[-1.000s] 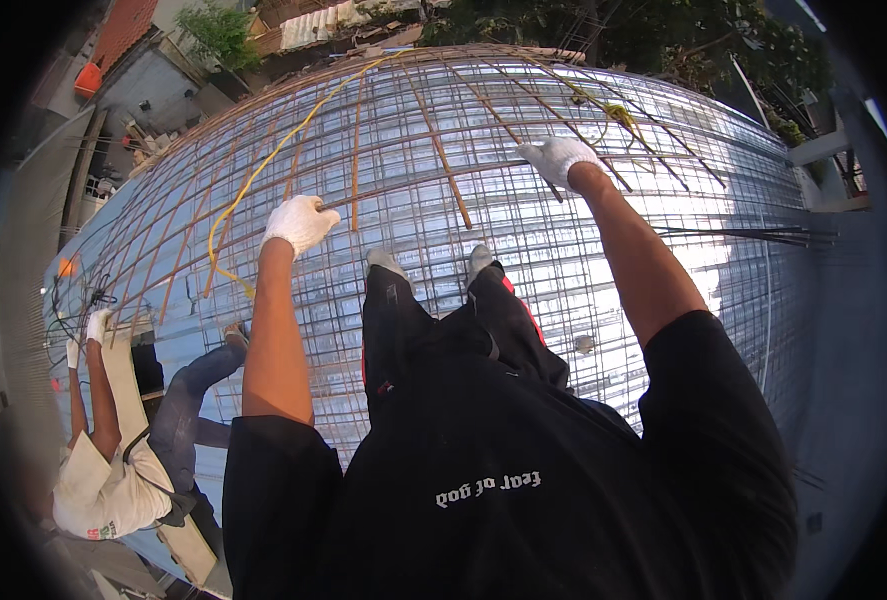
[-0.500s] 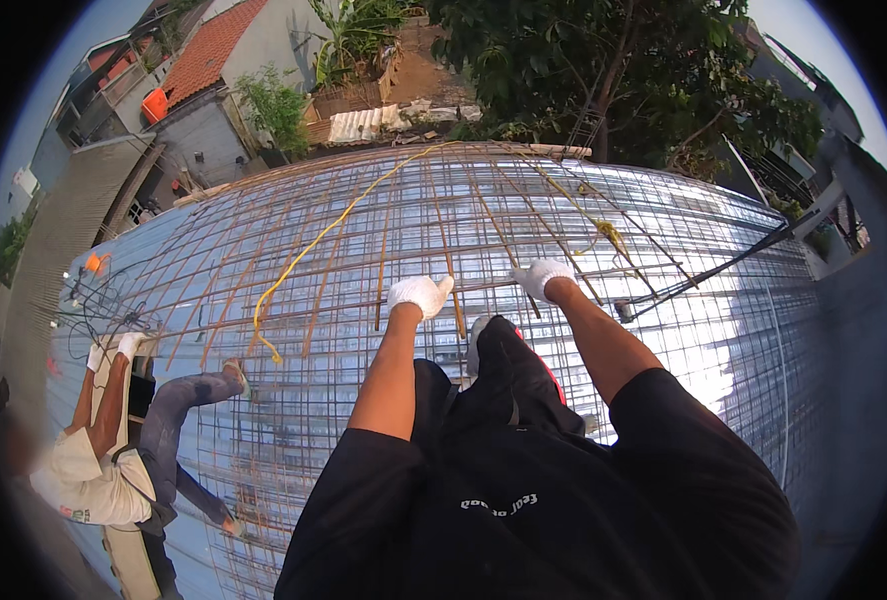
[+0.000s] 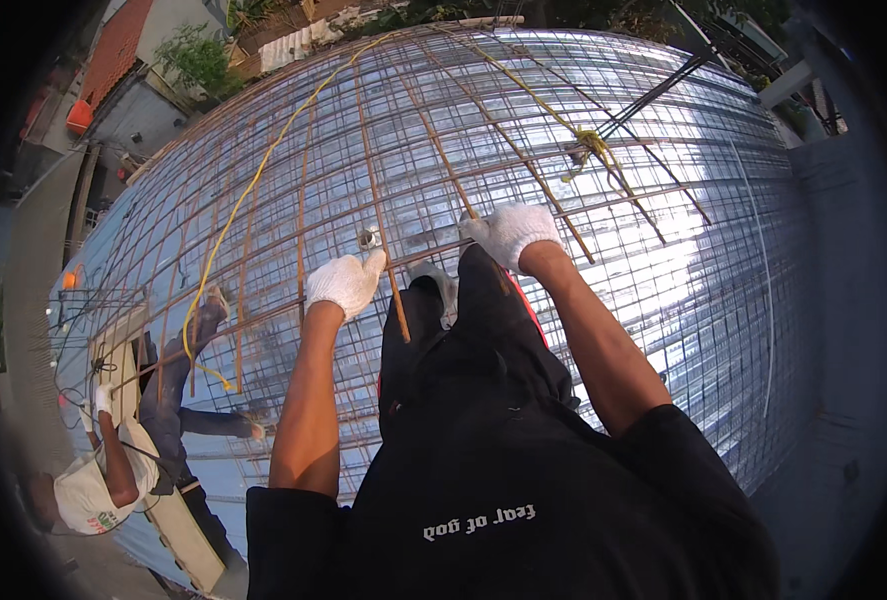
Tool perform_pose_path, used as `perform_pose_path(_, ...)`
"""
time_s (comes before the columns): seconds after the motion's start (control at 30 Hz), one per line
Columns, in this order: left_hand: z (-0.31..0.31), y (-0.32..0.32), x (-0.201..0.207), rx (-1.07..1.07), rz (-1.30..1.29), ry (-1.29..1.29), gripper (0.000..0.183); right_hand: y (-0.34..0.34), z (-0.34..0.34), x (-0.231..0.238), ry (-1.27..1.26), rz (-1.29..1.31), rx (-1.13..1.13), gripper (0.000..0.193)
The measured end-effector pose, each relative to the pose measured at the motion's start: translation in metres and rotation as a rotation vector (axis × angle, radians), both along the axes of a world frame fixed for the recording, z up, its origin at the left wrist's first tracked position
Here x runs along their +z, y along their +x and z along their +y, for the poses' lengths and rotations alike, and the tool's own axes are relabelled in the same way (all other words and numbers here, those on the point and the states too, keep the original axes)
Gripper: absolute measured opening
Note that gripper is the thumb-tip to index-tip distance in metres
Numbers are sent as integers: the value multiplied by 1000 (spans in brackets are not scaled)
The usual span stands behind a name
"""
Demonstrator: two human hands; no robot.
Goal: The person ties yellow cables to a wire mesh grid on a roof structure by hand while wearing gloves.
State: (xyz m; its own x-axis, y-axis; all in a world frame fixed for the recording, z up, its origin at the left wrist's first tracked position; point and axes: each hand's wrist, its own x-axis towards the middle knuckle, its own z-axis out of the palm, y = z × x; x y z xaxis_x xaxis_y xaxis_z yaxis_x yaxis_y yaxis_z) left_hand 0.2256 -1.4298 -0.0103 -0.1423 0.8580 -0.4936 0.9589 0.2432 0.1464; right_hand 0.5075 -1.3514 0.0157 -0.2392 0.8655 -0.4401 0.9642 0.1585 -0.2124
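While the wearer's gloved left hand (image 3: 346,283) curls around a long crosswise rod (image 3: 263,313), its fingers folded in and its thumb lying toward the right, the right hand (image 3: 513,238) closes on that same rod farther along, thumb and fingers bent together at the bar, though the undersides of both grips are hidden. This rod spans the view in front of the body, above the wearer's dark trousers (image 3: 483,310), and runs on past each hand. Just right of the left hand, a rusty lengthwise rod (image 3: 399,315) crosses it — its near end sticking out toward the wearer — and a second one (image 3: 450,170) meets it by the right hand's fingertips. Below lies a wire mesh (image 3: 653,330) over shiny corrugated decking (image 3: 231,490). A yellow line (image 3: 250,190) trails down left of the left hand, and a knotted yellow rope (image 3: 590,145) sits beyond the right one. At lower left, well apart, a co-worker in a white shirt (image 3: 93,493) bends beside a pale plank (image 3: 178,530), one gloved hand (image 3: 102,398) near the rod's far left stretch.
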Motion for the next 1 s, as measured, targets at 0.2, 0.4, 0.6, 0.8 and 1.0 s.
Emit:
perform_pose_path(0.2, 14, -14, -30, -81, 108, 79, 60, -1, -9, -10, 76, 32, 16, 73)
perform_pose_path(0.4, -13, -42, -62, 4, 88, 57, 75, -27, -28, -27, -48, 23, 43, 71)
perform_pose_path(0.6, -13, -19, -14, 77, 49, 49, 77, 38, 10, 48, 574, 140, 182, 53)
perform_pose_path(0.8, -15, -19, -33, 97, 11, -76, 70, 125, 14, -49, 45, -102, 163, 64)
perform_pose_path(1.0, -18, -4, -1, 195, -10, 12, 68, 116, 5, -16, 72, -23, 32, 74)
